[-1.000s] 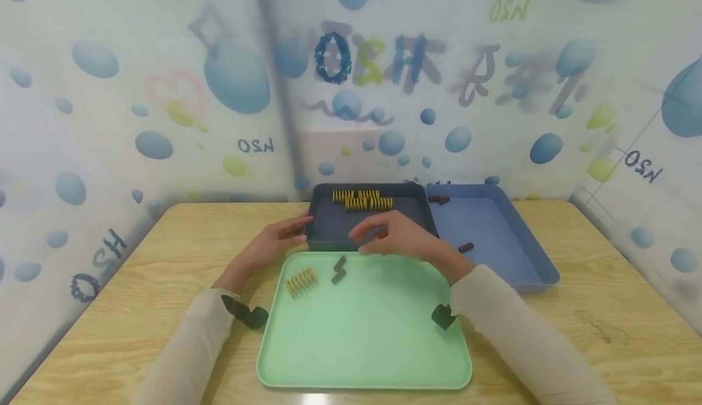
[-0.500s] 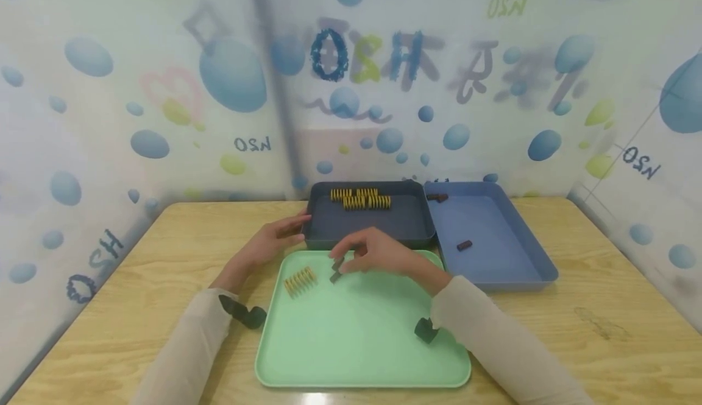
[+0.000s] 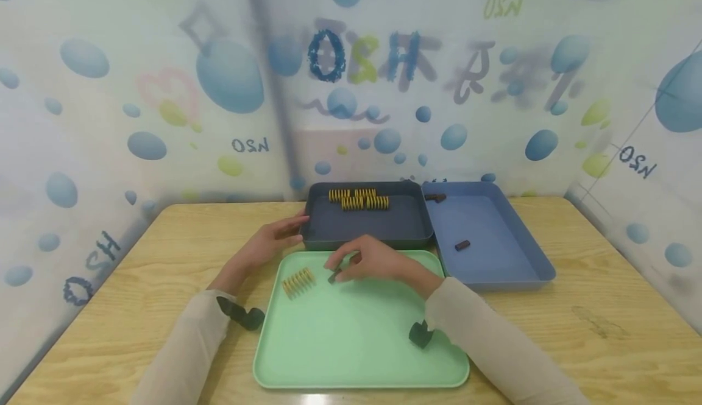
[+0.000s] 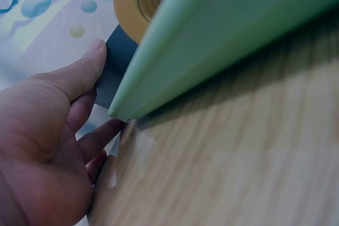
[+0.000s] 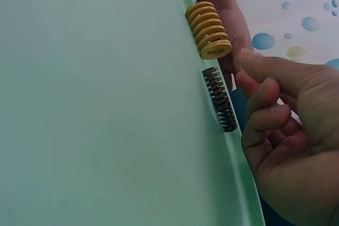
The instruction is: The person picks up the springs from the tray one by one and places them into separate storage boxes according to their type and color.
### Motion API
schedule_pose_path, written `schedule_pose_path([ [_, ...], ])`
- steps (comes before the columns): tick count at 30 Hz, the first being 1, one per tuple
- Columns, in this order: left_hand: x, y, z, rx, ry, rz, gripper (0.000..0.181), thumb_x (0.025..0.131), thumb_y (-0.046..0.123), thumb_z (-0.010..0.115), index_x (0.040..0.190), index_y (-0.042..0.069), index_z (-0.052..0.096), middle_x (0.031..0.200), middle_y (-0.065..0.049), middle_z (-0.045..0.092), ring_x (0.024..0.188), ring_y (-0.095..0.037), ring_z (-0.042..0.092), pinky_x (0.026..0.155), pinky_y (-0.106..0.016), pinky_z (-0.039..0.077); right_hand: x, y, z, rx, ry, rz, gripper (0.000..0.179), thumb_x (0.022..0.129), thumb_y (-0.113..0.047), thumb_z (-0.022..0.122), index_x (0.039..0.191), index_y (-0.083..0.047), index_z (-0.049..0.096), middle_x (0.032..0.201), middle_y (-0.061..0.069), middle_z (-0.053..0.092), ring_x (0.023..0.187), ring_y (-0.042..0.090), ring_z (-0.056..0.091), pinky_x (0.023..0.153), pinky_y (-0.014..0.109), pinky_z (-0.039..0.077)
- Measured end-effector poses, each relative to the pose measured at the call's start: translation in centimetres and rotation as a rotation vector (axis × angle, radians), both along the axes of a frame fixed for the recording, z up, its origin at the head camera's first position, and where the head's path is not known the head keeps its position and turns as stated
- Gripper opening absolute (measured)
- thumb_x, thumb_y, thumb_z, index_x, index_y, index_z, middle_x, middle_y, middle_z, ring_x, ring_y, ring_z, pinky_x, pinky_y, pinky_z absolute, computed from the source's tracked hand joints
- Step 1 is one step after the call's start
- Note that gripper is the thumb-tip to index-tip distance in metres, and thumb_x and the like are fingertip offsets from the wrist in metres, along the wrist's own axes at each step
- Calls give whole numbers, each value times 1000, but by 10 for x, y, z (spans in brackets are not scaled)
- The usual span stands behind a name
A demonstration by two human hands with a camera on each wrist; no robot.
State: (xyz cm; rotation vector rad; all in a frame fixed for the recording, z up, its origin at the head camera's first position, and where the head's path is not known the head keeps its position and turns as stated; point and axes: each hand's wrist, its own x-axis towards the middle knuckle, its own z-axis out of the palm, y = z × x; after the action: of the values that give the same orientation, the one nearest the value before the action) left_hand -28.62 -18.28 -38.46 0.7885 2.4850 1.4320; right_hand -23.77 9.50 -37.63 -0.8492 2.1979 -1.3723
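Note:
My left hand rests its fingers at the left side of the dark tray; in the left wrist view its thumb lies along that tray's wall. My right hand reaches over the far part of the green tray, thumb and index finger spread around two small dark brown springs. In the right wrist view these springs lie end to end on the green tray, and the loosely bent fingers stand beside them. A larger yellow spring lies to their left.
Several yellow springs lie at the back of the dark tray. The blue tray to its right holds a dark brown spring and more dark springs at its back left corner. A patterned wall sheet stands behind the wooden table.
My right hand has moved left and down from the dark tray's front edge to the dark springs on the green tray. My left hand has stayed at the dark tray.

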Motion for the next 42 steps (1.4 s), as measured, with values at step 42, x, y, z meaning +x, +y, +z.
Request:
schedule_pose_path([
  [42, 8, 3, 9, -9, 13, 4, 47, 96, 11, 59, 140, 4, 47, 151, -12, 33, 133, -31, 39, 111, -49, 24, -3, 6, -14, 160, 130, -8, 22, 77, -19, 82, 96, -29, 75, 89, -13, 70, 62, 9, 54, 60, 26, 48],
])
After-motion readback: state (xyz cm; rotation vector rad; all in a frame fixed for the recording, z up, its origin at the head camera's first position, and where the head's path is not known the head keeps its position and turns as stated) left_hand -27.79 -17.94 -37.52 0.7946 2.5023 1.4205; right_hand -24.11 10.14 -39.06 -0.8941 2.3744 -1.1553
